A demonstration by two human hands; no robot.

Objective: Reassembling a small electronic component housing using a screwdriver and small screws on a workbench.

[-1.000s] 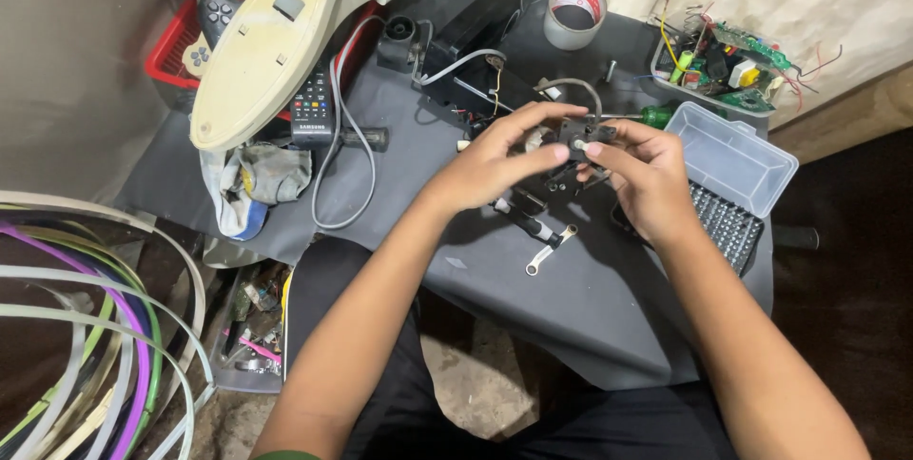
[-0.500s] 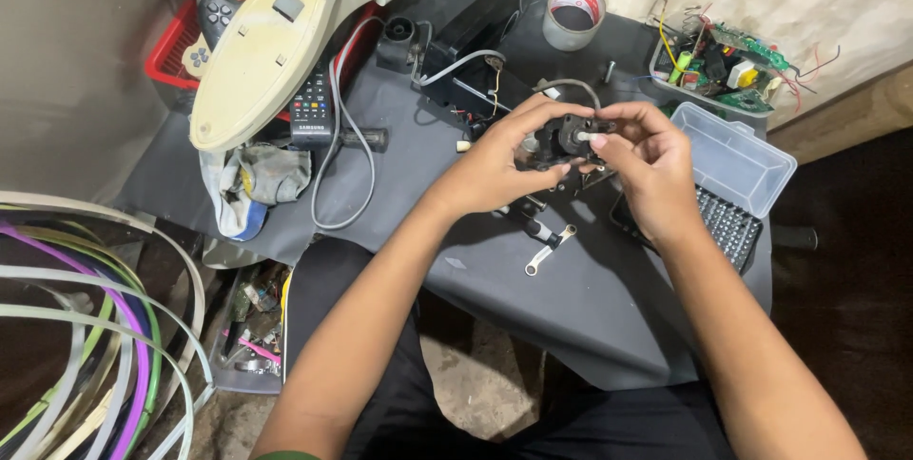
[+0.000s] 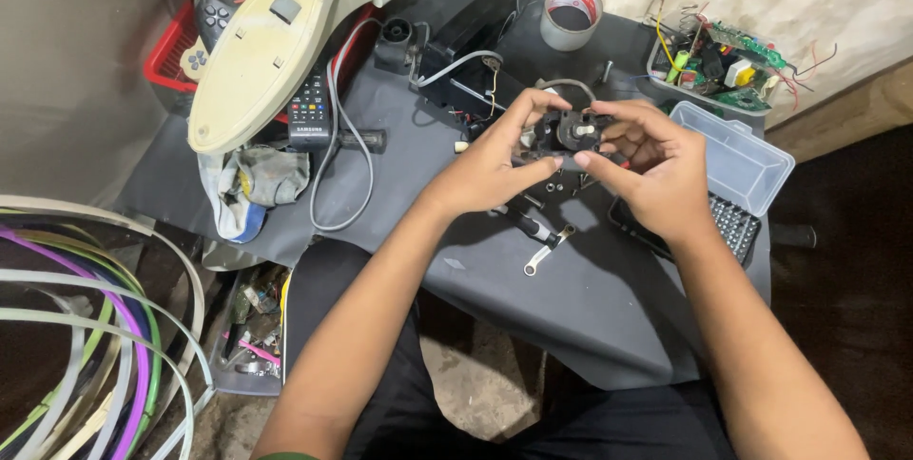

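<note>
- The left hand [image 3: 490,167] and the right hand [image 3: 656,170] meet above the middle of the dark grey desk [image 3: 399,151], both closed around a small black mechanical part with a pale round hub [image 3: 568,133].
- The left hand pinches the part's left edge between thumb and fingers; the right hand grips its right side, thumb below and fingers curled over the top.
- The part is lifted clear of the desk, between the two hands.
- On the desk just under the hands lie a black-handled screwdriver [image 3: 529,225] and a small flat silver metal wrench [image 3: 547,251], with a few tiny screws beside them.
- Right of the right hand sits an open clear plastic case of screwdriver bits [image 3: 737,165], its lid raised.
- Behind the hands stand a grey roll of tape [image 3: 571,18] and a clear tray of green circuit boards and coloured wires [image 3: 713,65].
- At the left lies a long cream plastic appliance housing [image 3: 276,51], with a black remote control [image 3: 309,117] and a grey cable [image 3: 328,175] next to it, and a crumpled cloth [image 3: 252,184] at the desk's edge.
- Looped white, purple and green strips [image 3: 86,327] fill the lower left corner on the floor.
</note>
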